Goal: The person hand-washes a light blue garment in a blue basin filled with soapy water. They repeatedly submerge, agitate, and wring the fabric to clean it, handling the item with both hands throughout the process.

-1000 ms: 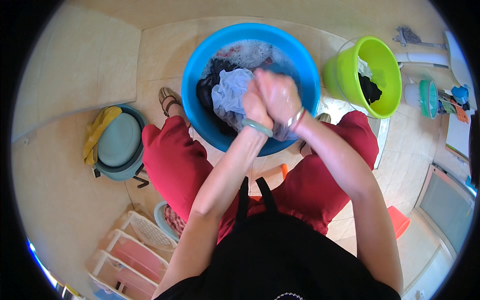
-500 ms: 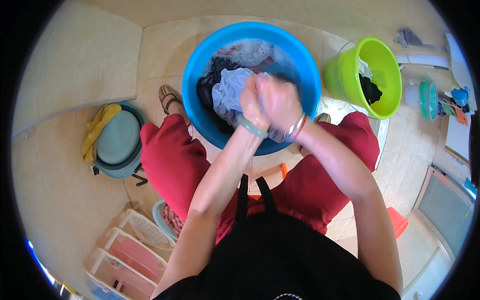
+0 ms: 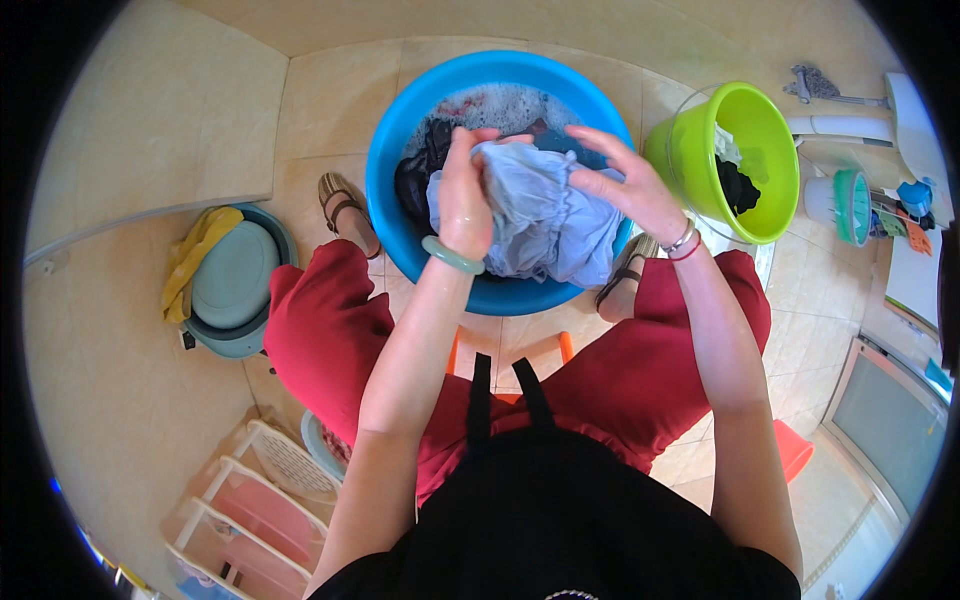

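Observation:
A wet light blue garment (image 3: 550,215) with a gathered edge spreads over the near side of a round blue tub (image 3: 390,110). My left hand (image 3: 465,200), a pale green bangle at its wrist, is at the garment's left side, its fingers curled over the upper edge. To the right, my right hand (image 3: 640,190) is open, thumb and fingers apart, the thumb beside the cloth's upper right edge. Behind the garment, dark wet clothes (image 3: 415,180) sit in sudsy water (image 3: 510,100); the garment hides part of them.
A lime green bucket (image 3: 685,150) holding black and white cloth stands to the right. On the left are a grey-green basin (image 3: 235,275) and a yellow cloth (image 3: 195,255). A white rack (image 3: 240,500) stands lower left, and a toilet brush (image 3: 820,85) lies upper right.
My hands, pressed together over the bunched garment before, have moved apart. The garment is now spread wider, across the tub's near right rim.

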### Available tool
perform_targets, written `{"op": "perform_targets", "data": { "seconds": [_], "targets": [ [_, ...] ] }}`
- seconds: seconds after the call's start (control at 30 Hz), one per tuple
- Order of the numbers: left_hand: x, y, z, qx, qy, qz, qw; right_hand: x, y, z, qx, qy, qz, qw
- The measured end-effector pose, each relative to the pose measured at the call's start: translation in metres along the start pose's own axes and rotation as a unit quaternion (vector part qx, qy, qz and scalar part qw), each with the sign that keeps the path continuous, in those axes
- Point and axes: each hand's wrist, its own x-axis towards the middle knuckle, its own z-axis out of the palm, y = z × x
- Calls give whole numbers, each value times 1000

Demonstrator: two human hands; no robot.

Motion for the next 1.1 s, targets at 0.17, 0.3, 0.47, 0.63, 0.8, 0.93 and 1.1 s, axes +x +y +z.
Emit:
{"op": "perform_targets", "data": {
  "seconds": [0.17,0.3,0.47,0.63,0.8,0.93,1.1],
  "targets": [
    [10,-15,3,303,-39,125,944,-1,7,4,50,-23,44,998],
    [34,-50,-47,637,-89,223,732,-7,14,-18,332,31,95,938],
    [35,-46,-55,654,-85,250,709,-10,18,-36,420,71,73,902],
    [34,4,-35,312,66,306,897,-12,-2,-45,143,48,85,985],
    [38,8,-30,-14,41,162,986,-11,13,-15,-9,35,-16,999],
    [19,-44,-17,-132,-52,-72,987,-9,17,43,33,-87,-19,995],
    [23,-42,-15,-164,-46,-82,982,-1,3,40,332,-86,93,935]
  ]
}}
